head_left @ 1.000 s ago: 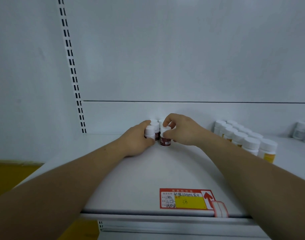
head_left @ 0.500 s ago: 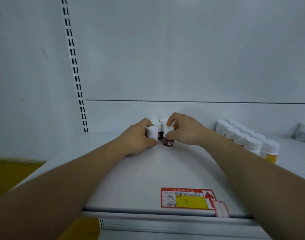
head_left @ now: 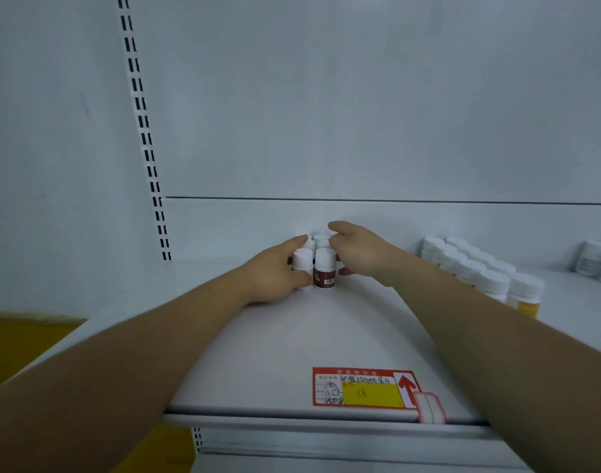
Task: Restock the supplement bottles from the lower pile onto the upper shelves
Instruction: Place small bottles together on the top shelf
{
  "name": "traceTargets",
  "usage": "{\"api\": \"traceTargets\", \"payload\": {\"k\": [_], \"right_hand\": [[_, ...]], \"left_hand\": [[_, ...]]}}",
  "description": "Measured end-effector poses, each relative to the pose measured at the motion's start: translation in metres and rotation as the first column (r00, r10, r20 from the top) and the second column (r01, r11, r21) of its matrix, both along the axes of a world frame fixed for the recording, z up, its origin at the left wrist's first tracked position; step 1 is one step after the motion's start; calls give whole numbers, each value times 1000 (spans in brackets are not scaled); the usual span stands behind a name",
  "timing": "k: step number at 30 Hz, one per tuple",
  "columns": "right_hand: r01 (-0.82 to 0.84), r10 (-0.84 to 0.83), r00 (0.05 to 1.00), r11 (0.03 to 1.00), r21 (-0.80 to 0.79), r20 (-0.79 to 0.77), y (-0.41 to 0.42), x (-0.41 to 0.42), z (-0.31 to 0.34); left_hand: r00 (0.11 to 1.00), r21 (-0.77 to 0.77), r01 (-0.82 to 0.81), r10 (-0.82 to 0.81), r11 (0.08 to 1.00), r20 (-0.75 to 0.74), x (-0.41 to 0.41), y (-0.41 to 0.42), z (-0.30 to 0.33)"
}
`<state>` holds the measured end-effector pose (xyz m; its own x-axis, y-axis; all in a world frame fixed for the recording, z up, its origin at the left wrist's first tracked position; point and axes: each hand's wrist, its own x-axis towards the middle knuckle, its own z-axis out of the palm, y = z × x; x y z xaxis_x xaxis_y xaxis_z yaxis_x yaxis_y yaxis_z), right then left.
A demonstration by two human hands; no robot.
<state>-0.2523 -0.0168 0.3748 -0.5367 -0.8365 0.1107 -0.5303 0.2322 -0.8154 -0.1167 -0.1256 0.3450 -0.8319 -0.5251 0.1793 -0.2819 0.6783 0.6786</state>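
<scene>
On the white upper shelf (head_left: 258,353), a small cluster of white-capped supplement bottles (head_left: 321,238) stands near the back panel. In the front pair, a bottle with a dark red label (head_left: 324,273) stands upright on the right, and a bottle whose label is hidden (head_left: 302,262) is on the left. My left hand (head_left: 275,271) holds the left bottle, thumb across its lower front and index finger past its cap. My right hand (head_left: 357,250) hovers just right of the red-label bottle with fingers spread and holds nothing.
A double row of larger white-capped bottles with yellow labels (head_left: 479,271) runs along the shelf to the right, and more bottles (head_left: 595,261) stand at the far right. A red and yellow price tag (head_left: 363,387) sits at the shelf's front edge. A slotted upright (head_left: 145,131) rises on the left.
My right hand let go of the red-label bottle's cap and spread its fingers, leaving the bottle standing. My left hand stays on the left bottle.
</scene>
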Motion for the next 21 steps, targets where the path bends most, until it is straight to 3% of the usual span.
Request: {"api": "traceTargets", "payload": {"k": [3, 21], "right_hand": [[-8, 13, 993, 999, 38, -119, -6, 2, -2], [-9, 7, 999, 999, -37, -38, -7, -3, -8]], "left_hand": [[1000, -5, -6, 6, 1000, -20, 1, -1, -1], [999, 12, 11, -12, 1000, 42, 2, -7, 1]]}}
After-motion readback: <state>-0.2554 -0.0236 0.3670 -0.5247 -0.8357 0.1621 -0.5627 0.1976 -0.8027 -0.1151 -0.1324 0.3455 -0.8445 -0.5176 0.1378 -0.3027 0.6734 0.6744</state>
